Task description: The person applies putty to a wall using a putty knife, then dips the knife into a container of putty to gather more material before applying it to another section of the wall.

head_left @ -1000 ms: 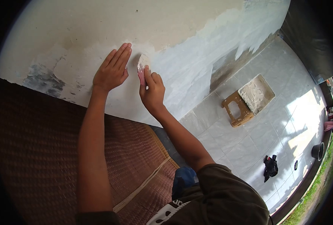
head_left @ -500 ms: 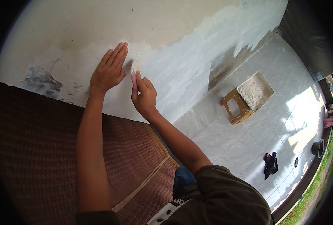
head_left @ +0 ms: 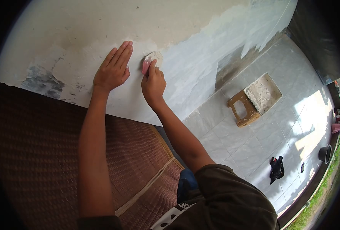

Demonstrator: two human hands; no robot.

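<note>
My right hand [head_left: 154, 84] is closed around a pink putty knife [head_left: 146, 67], its broad end coated with pale filler, held against the wall [head_left: 185, 65]. To its left, my left hand [head_left: 114, 69] lies flat on the same wall, fingers stretched out and nothing held. Whitish filler is spread over the wall around both hands, with beige paint above. Farther left, a dark grey patch [head_left: 43, 82] shows where the surface has flaked. A rectangular tray [head_left: 280, 94] of pale filler rests by a brown plastic stool [head_left: 250, 118], partly over it.
A brown woven mat [head_left: 51, 153] covers the lower left below the wall. On the grey tiled floor [head_left: 231, 142] lie a black plastic bag [head_left: 276, 169] and a small dark object [head_left: 302, 167]. A dark bucket [head_left: 324, 154] stands near the grass edge at the right.
My right hand has moved right along the wall, and the putty knife has turned so its filler-coated face shows. My left hand stays in nearly the same place on the wall.
</note>
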